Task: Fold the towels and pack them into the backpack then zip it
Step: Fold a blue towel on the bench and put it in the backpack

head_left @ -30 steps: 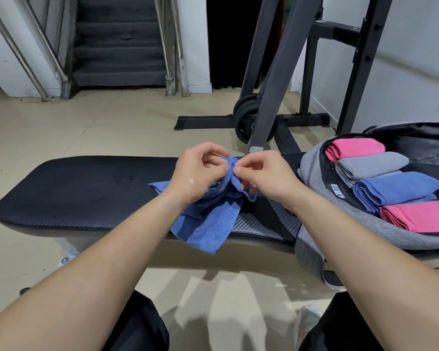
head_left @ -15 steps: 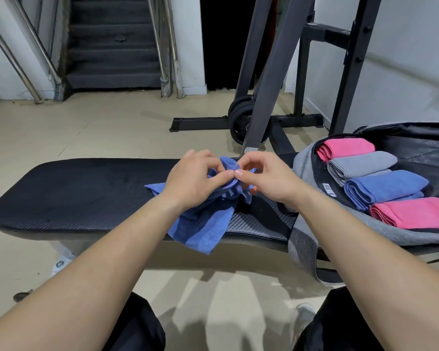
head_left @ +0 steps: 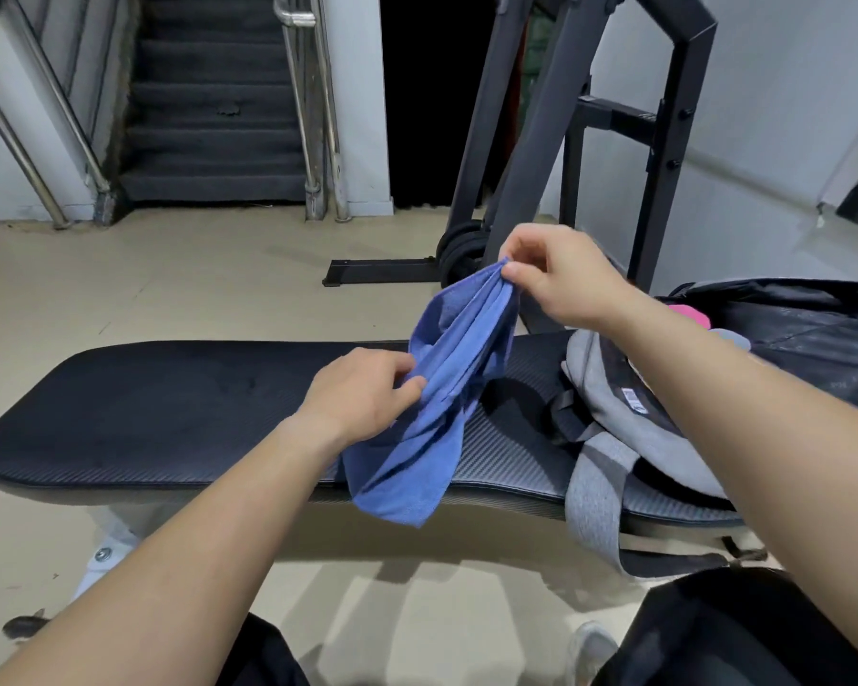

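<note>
Blue towel (head_left: 447, 388): unfolded, held up over the black bench pad (head_left: 169, 398). Right hand (head_left: 560, 279) pinches its top corner at one o'clock, raised, likely so the cloth hangs straight. Left hand (head_left: 362, 393), fingers curled on the edge at nine o'clock, seemingly seeking a second corner. Grey backpack (head_left: 615, 423) lies open at three o'clock.

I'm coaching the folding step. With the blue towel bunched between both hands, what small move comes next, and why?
Probably slide the left hand along the edge to a second corner and pull the blue towel flat. The right hand pinches its top, but the cloth hangs bunched over the bench, so it cannot fold neatly yet.
</note>
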Available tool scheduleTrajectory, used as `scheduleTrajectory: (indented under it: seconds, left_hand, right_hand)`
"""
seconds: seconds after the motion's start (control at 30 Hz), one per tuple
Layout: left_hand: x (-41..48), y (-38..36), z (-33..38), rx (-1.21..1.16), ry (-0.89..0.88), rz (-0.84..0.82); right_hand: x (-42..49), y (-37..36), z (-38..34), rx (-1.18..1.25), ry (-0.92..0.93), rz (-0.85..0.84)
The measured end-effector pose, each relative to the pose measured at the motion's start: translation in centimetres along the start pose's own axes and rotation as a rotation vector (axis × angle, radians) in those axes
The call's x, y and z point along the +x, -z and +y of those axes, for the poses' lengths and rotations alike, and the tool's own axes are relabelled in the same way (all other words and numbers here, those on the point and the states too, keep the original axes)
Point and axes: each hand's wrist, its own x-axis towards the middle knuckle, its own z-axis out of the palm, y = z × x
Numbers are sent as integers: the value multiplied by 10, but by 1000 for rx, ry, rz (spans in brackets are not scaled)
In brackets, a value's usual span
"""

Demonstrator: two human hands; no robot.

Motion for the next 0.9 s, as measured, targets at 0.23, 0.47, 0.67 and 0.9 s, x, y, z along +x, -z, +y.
scheduleTrajectory:
  seconds: [0.23, 0.47, 0.67, 0.9]
  left_hand:
    - [-22, 0, 0, -93, -198, -214]
    - [-42, 9, 12, 51, -382, -262]
    - [-36, 2, -8, 215, -113, -230]
    - [-26, 22, -51, -46, 377, 16]
  right_hand:
    - [25, 7, -10, -116, -57, 132]
    - [22, 9, 10, -217, -264, 256]
    - [8, 3, 31, -291, -412, 248]
    - [-15, -24, 45, -288, -481, 182]
